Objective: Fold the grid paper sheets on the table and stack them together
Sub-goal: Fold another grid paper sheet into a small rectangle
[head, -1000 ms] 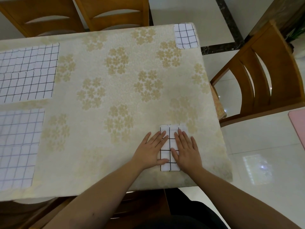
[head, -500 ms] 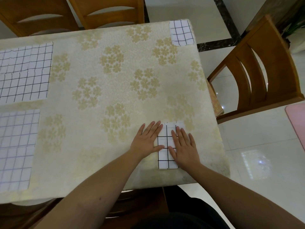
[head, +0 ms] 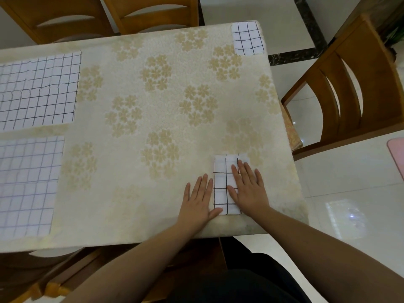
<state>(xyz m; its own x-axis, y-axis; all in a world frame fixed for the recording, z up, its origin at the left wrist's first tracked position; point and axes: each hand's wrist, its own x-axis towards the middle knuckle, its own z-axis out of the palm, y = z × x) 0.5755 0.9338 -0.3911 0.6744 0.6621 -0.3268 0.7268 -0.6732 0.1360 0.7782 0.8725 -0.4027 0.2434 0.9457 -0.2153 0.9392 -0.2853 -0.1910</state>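
The right hand (head: pixel 249 189) lies flat, fingers straight, pressing a folded grid paper (head: pixel 224 182) near the table's (head: pixel 153 127) near right corner. The left hand (head: pixel 197 202) rests flat beside it, thumb touching. Two unfolded grid sheets (head: pixel 37 90) lie far left; another folded piece (head: pixel 247 38) sits at the far right corner.

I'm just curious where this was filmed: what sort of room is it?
Most likely a home dining room: a table under a flower-patterned tablecloth, wooden dining chairs drawn up around it, and a glossy tiled floor.
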